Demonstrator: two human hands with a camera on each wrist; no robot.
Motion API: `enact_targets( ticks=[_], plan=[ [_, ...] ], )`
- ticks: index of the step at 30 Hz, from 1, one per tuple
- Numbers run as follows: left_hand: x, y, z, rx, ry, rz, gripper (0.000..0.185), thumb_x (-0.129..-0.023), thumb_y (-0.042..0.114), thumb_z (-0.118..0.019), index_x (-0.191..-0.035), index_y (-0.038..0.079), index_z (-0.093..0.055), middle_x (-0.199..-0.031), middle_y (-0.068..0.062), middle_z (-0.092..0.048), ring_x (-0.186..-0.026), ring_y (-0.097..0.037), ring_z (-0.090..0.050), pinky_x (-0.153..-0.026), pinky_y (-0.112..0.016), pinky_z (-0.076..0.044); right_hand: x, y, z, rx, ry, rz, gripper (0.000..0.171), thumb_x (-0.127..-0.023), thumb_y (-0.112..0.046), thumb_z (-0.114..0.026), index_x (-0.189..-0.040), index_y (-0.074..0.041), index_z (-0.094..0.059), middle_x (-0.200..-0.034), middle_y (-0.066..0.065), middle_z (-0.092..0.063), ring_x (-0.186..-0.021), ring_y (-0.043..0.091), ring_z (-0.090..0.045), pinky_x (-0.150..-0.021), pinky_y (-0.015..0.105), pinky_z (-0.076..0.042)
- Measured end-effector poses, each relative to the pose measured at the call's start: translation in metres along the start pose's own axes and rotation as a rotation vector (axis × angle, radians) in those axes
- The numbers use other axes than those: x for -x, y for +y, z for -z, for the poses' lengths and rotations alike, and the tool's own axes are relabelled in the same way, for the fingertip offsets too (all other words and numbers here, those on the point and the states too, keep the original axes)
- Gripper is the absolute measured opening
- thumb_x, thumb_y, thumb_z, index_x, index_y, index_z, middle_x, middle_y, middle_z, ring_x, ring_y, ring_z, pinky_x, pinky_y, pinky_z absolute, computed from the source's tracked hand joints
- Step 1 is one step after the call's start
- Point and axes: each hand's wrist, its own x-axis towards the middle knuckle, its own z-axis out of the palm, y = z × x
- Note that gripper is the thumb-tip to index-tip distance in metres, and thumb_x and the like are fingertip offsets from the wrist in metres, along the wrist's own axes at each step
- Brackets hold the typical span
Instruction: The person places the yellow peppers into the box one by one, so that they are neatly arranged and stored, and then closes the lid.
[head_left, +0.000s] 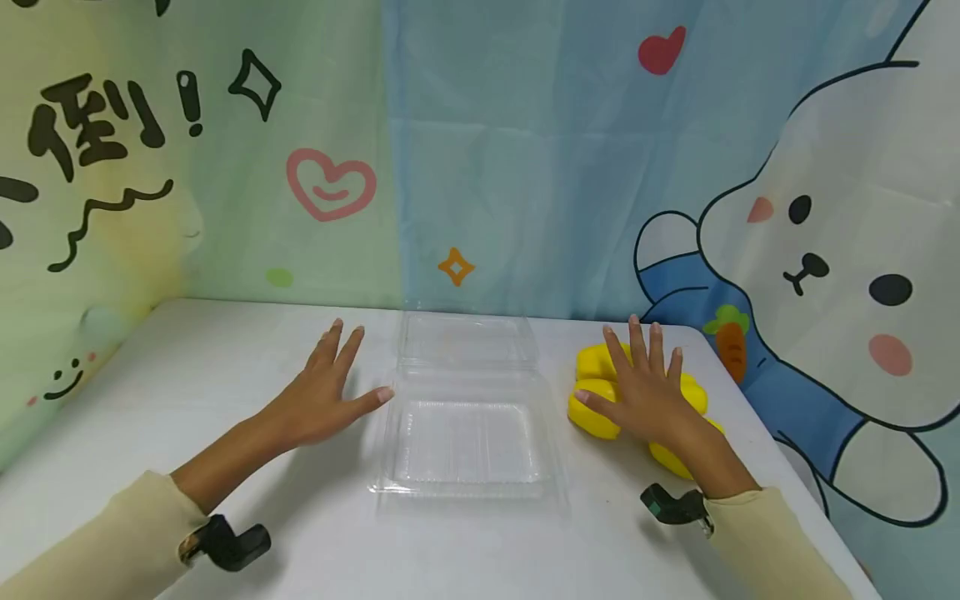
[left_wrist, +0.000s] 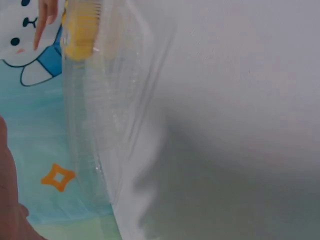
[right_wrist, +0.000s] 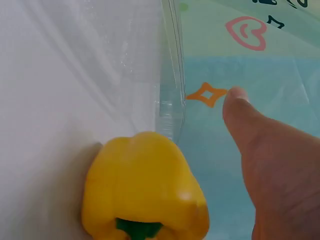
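Note:
A clear plastic clamshell container [head_left: 465, 387] lies on the white table in the head view, its lid [head_left: 468, 342] folded back on the far side. To its left, my left hand [head_left: 318, 408] is held with fingers spread, the thumb tip close to the container's edge. My right hand [head_left: 652, 400] is over a group of several yellow bell peppers [head_left: 595, 410] at the right, fingers spread and partly hiding them. One bell pepper [right_wrist: 145, 185] with a green stem shows large in the right wrist view, beside the thumb [right_wrist: 270, 135]. Neither hand grips anything.
The white table [head_left: 315, 533] ends at the back against a printed curtain [head_left: 517, 167] with a white bear. Its right edge runs just beyond the peppers. A black wrist camera [head_left: 236, 543] is strapped on the left sleeve, another camera [head_left: 672, 504] on the right.

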Motion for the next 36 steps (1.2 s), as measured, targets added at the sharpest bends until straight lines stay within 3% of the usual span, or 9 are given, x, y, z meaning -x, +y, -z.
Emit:
enact_targets(
  ticks=[4,9,16,20,24,30,36],
  plan=[
    [0.008,0.003,-0.001,0.100,0.015,-0.031,0.093,-0.091,0.064,-0.052,-0.158,0.018,-0.005,-0.162,-0.006,0.009,-0.146,-0.038,-0.001,-0.105,-0.067,-0.021,0.004,-0.002,-0.004,-0.066,0.051,0.026,0.096,-0.091,-0.065,-0.050,-0.158,-0.015,-0.002,-0.157,0.018,0.023,-0.139,0.040,0.027,-0.102,0.063,0.023],
    [0.020,0.009,-0.005,0.193,0.021,-0.068,0.089,-0.094,0.056,-0.055,-0.158,0.019,-0.006,-0.162,-0.004,0.009,-0.147,-0.032,0.003,-0.106,-0.068,-0.018,0.007,-0.006,-0.011,-0.180,0.187,0.058,0.082,-0.094,-0.044,-0.059,-0.157,-0.012,-0.015,-0.159,0.020,0.013,-0.142,0.042,0.018,-0.105,0.065,0.016],
    [0.036,0.023,-0.012,0.274,0.002,-0.075,0.082,-0.095,0.053,-0.056,-0.157,0.017,-0.016,-0.162,-0.005,0.008,-0.146,-0.034,0.004,-0.106,-0.069,-0.014,0.011,-0.012,-0.022,-0.396,0.313,0.050,0.062,-0.093,-0.018,-0.064,-0.148,-0.006,-0.037,-0.157,0.020,-0.014,-0.141,0.044,-0.006,-0.104,0.072,-0.013],
    [0.041,0.029,-0.020,0.315,-0.012,-0.058,0.086,-0.093,0.056,-0.056,-0.158,0.021,-0.012,-0.161,0.000,0.012,-0.146,-0.031,0.005,-0.106,-0.068,-0.014,0.014,-0.012,-0.029,-0.438,0.369,0.046,0.054,-0.092,-0.014,-0.064,-0.142,-0.004,-0.045,-0.151,0.019,-0.028,-0.135,0.042,-0.020,-0.101,0.068,-0.025],
    [0.046,0.035,-0.029,0.349,-0.025,-0.057,0.089,-0.092,0.056,-0.057,-0.158,0.021,-0.009,-0.161,0.002,0.014,-0.146,-0.029,0.008,-0.107,-0.068,-0.013,0.018,-0.011,-0.033,-0.477,0.406,0.060,0.047,-0.093,-0.012,-0.062,-0.138,-0.003,-0.051,-0.145,0.020,-0.037,-0.132,0.042,-0.026,-0.100,0.065,-0.027],
    [0.051,0.040,-0.041,0.391,-0.005,-0.072,0.089,-0.093,0.052,-0.059,-0.158,0.019,-0.008,-0.161,0.002,0.011,-0.146,-0.030,0.008,-0.108,-0.067,-0.012,0.021,-0.009,-0.039,-0.517,0.412,0.060,0.041,-0.095,-0.011,-0.062,-0.134,-0.001,-0.054,-0.141,0.021,-0.041,-0.129,0.039,-0.034,-0.103,0.062,-0.031],
    [0.054,0.040,-0.051,0.421,-0.008,-0.028,0.095,-0.091,0.054,-0.061,-0.157,0.014,-0.005,-0.161,0.003,0.012,-0.146,-0.028,0.005,-0.111,-0.062,-0.012,0.022,-0.007,-0.043,-0.507,0.404,0.054,0.039,-0.095,-0.011,-0.062,-0.131,-0.002,-0.055,-0.140,0.021,-0.041,-0.129,0.039,-0.037,-0.103,0.061,-0.033]
  ],
)
